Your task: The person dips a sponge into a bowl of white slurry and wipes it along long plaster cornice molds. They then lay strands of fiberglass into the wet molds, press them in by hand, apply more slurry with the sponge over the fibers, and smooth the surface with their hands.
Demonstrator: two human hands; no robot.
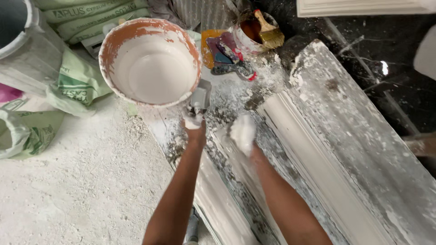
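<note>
My left hand (194, 123) is closed around the handle of a small metal scraper (200, 97), its flat blade pointing up toward the rim of the bucket, held low and close so wet plaster travels only a short way from bucket to work. My right hand (243, 132) is so caked in white plaster that I cannot tell whether the fingers are curled or spread; it rests on the long moulding (290, 136), pressed against the surface as if smoothing material into the profile. The moulding runs diagonally from the middle of the view down to the lower right, with stepped, ribbed contours, chalky white and matt, and sits in a rough, plaster-spattered trough (363, 131) that cradles it along its length.

Just above my left hand stands a round bucket (150, 61), orange outside under crusted splashes, its inside coated with smooth creamy plaster. Beyond it, near the top, a small tin (249, 31) holds brown liquid with a wide brush (269, 31) laid across its rim, bristles clear of the dirt. Beside the tin lie worn scrapers (227, 54) with coloured handles. Green and white paper sacks (77, 81) slump at the left, and the floor (81, 181) there is gritty with white dust
</note>
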